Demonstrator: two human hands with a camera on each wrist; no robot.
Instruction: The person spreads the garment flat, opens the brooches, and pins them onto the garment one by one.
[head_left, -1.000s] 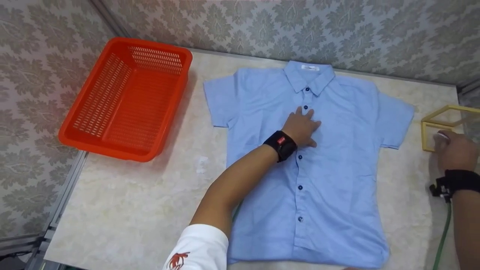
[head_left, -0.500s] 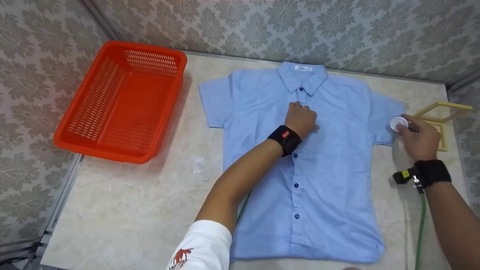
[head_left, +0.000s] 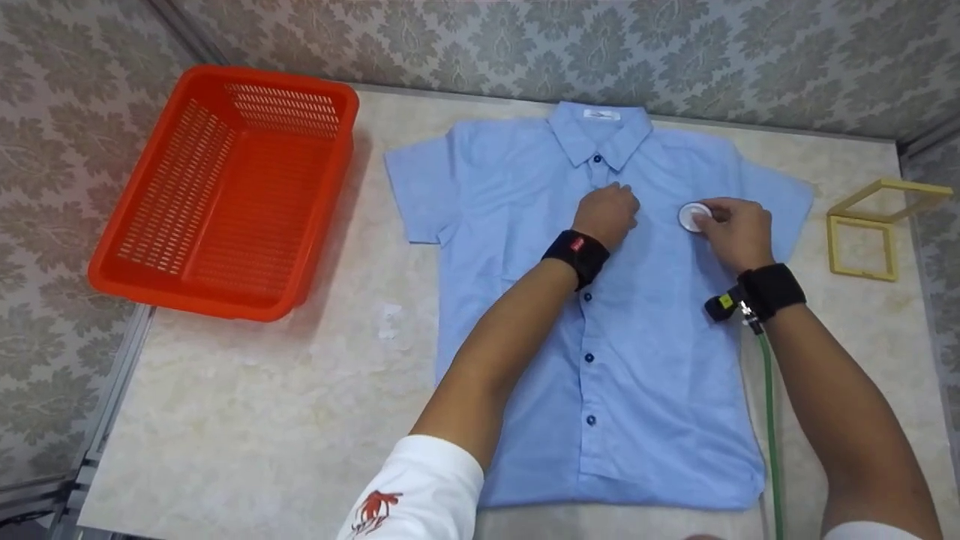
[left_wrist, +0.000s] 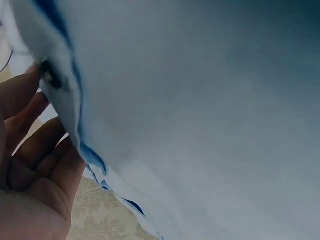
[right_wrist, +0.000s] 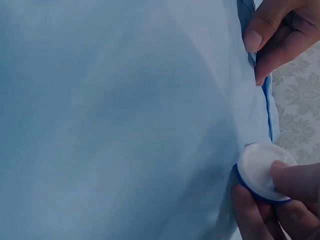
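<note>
A light blue short-sleeved shirt (head_left: 660, 322) lies face up and buttoned, collar at the far side. My left hand (head_left: 606, 214) is at the front placket below the collar. Its thumb and fingers (right_wrist: 270, 40) pinch the fabric edge, and a dark button (left_wrist: 50, 75) shows by the thumb in the left wrist view. My right hand (head_left: 741, 229) holds a round white disc (head_left: 695, 217) with a blue rim (right_wrist: 250, 189) between thumb and fingers, over the shirt's chest on the right. In the right wrist view the disc's white face shows, with the thumb on it.
A red plastic basket (head_left: 307, 289) stands at the left of the pale table (head_left: 262, 420). At the right, a yellow frame-like case (head_left: 862, 274) stands with its lid raised. A green cable (head_left: 770, 435) trails from the right wrist. Patterned panels border the table.
My right hand has come left from the yellow case, carrying the white disc over the shirt. My left hand, spread flat on the shirt earlier, has curled its fingers and moved slightly up.
</note>
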